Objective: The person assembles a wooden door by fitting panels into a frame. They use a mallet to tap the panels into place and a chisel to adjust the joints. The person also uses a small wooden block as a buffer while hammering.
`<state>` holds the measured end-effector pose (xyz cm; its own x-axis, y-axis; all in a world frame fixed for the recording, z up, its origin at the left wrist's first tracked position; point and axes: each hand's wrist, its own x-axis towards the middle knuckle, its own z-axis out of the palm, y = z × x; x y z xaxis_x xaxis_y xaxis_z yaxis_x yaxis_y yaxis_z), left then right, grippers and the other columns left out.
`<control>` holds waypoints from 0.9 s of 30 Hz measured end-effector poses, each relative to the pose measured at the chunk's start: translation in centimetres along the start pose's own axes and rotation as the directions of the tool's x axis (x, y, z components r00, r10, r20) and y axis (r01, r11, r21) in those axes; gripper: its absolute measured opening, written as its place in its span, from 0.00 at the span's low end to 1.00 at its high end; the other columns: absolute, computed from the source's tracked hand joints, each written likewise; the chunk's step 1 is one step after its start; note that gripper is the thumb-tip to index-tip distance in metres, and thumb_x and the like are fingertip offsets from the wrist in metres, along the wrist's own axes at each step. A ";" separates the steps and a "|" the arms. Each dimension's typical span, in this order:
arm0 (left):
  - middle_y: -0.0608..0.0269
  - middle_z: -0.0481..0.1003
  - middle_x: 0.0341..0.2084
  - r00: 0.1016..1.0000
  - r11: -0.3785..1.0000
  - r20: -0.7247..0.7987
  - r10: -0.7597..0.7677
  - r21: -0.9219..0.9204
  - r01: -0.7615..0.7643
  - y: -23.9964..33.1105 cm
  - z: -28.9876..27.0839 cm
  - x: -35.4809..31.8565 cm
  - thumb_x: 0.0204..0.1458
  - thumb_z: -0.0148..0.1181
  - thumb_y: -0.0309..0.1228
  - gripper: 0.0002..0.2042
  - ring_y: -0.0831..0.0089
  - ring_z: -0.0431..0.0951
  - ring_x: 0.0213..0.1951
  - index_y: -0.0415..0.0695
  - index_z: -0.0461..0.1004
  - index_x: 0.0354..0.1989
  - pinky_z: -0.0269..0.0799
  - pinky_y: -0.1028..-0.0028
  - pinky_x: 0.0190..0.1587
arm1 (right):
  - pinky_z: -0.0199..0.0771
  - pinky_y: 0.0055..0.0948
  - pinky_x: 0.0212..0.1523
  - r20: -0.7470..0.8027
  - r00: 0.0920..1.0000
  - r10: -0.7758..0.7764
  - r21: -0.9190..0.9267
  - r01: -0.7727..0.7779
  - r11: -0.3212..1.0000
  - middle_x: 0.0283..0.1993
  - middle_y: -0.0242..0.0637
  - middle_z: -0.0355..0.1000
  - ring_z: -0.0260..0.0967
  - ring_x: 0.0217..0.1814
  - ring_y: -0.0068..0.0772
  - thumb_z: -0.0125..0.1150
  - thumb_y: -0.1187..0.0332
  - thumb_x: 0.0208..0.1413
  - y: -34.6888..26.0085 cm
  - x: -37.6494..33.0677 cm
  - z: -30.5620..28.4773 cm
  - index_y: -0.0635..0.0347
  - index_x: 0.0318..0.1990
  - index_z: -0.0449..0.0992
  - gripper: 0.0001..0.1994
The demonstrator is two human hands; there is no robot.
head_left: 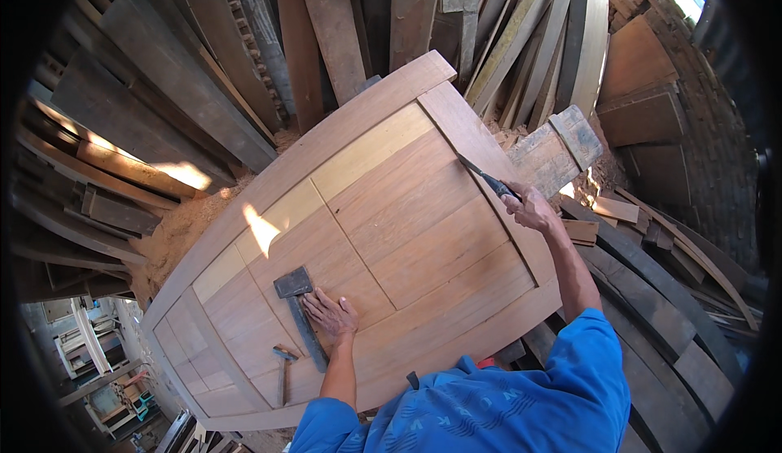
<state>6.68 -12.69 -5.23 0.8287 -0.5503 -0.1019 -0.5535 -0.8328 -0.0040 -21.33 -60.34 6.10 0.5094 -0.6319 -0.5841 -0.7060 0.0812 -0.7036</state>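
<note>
Panelled wooden door (423,208) lies flat across the middle of the view, below the leaning planks and in front of the worker; slim chisel-like tool (484,176) slants over its right part, tip at or just above the seam where the panels meet the end rail (482,153); right hand (531,207) has its fingers closed round the dark handle; left hand (332,314) lies palm down on the panels, fingers extended and gripping nothing, fingertips at the handle of a block-headed mallet (306,327), contact unclear; small hammer (283,371) rests nearer the door's left end; sawdust (183,233) is heaped beyond the far edge; weathered board (542,160) juts out past the right end; dark planks (326,29) lean behind. Risks, judged: a skidding tip could score the pale face, caused by a shallow angle or uneven push; levering too hard could chip the seam edge; a nudge from the left hand could shift the mallet and dent the panels.
</note>
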 end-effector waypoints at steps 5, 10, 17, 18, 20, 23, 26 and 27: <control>0.23 0.41 0.73 1.000 1.000 -0.004 0.012 0.018 -0.012 -0.3 0.3 0.0 0.57 0.55 0.42 0.42 0.27 0.39 0.74 0.34 0.42 0.75 0.34 0.37 0.74 | 0.73 0.30 0.30 0.006 1.000 0.024 0.026 -0.024 0.999 0.29 0.33 0.71 0.69 0.30 0.24 0.58 0.64 0.66 0.4 0.4 0.1 0.61 0.68 0.71 0.24; 0.22 0.40 0.73 1.000 1.000 0.017 -0.001 0.011 0.001 -0.3 0.3 0.0 0.58 0.54 0.42 0.42 0.27 0.39 0.74 0.34 0.42 0.75 0.34 0.37 0.74 | 0.71 0.28 0.28 0.025 1.000 0.018 0.012 -0.019 1.000 0.29 0.31 0.71 0.68 0.28 0.22 0.57 0.63 0.67 0.0 0.2 -0.3 0.62 0.66 0.73 0.23; 0.22 0.40 0.72 1.000 1.000 0.022 0.008 0.017 -0.009 -0.2 0.2 0.0 0.59 0.53 0.42 0.41 0.26 0.39 0.74 0.34 0.42 0.75 0.35 0.37 0.74 | 0.70 0.25 0.26 0.044 0.996 0.072 0.063 -0.075 0.995 0.27 0.30 0.69 0.65 0.25 0.20 0.56 0.63 0.67 -0.4 0.4 -1.0 0.60 0.66 0.73 0.22; 0.22 0.40 0.72 1.000 1.000 0.020 0.012 0.017 -0.013 -0.2 0.2 0.1 0.59 0.53 0.42 0.41 0.26 0.39 0.74 0.34 0.42 0.75 0.35 0.37 0.74 | 0.70 0.25 0.26 0.051 0.996 0.069 0.057 -0.071 0.996 0.28 0.30 0.69 0.65 0.24 0.20 0.57 0.63 0.68 -0.2 0.5 -1.1 0.59 0.66 0.73 0.22; 0.22 0.41 0.72 1.000 1.000 0.022 0.012 0.015 -0.012 -0.1 0.0 0.1 0.59 0.53 0.42 0.41 0.26 0.40 0.74 0.34 0.43 0.75 0.36 0.37 0.74 | 0.71 0.25 0.25 0.065 0.996 0.060 0.044 -0.063 0.997 0.28 0.30 0.70 0.66 0.23 0.19 0.58 0.62 0.68 0.0 0.8 -1.2 0.58 0.67 0.72 0.22; 0.21 0.42 0.72 1.000 1.000 0.016 0.009 0.017 -0.009 -0.2 0.0 0.0 0.58 0.54 0.42 0.41 0.26 0.41 0.73 0.34 0.43 0.75 0.36 0.36 0.74 | 0.73 0.29 0.30 0.073 0.994 0.081 0.018 -0.083 0.996 0.28 0.32 0.70 0.67 0.27 0.23 0.57 0.64 0.66 -0.8 0.5 -1.4 0.61 0.65 0.73 0.22; 0.23 0.45 0.71 1.000 0.998 0.011 -0.003 0.063 0.002 0.2 -0.5 0.1 0.59 0.54 0.41 0.39 0.28 0.43 0.74 0.31 0.46 0.73 0.37 0.39 0.75 | 0.76 0.34 0.36 -0.034 0.996 -0.085 -0.040 0.084 0.996 0.30 0.35 0.72 0.70 0.31 0.27 0.57 0.65 0.66 0.7 1.1 0.7 0.64 0.65 0.73 0.22; 0.24 0.47 0.71 1.000 0.996 0.010 -0.008 0.086 0.008 0.5 -0.7 0.1 0.59 0.54 0.40 0.38 0.30 0.43 0.74 0.30 0.47 0.72 0.37 0.40 0.76 | 0.75 0.36 0.40 -0.064 0.994 -0.085 -0.031 0.083 0.996 0.32 0.38 0.73 0.71 0.32 0.29 0.57 0.66 0.65 0.9 1.3 1.3 0.66 0.65 0.72 0.22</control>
<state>6.52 -13.19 -4.52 0.8325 -0.5427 -0.1116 -0.5523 -0.8288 -0.0899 -20.63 -60.08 4.18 0.5351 -0.6842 -0.4955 -0.6765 0.0043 -0.7364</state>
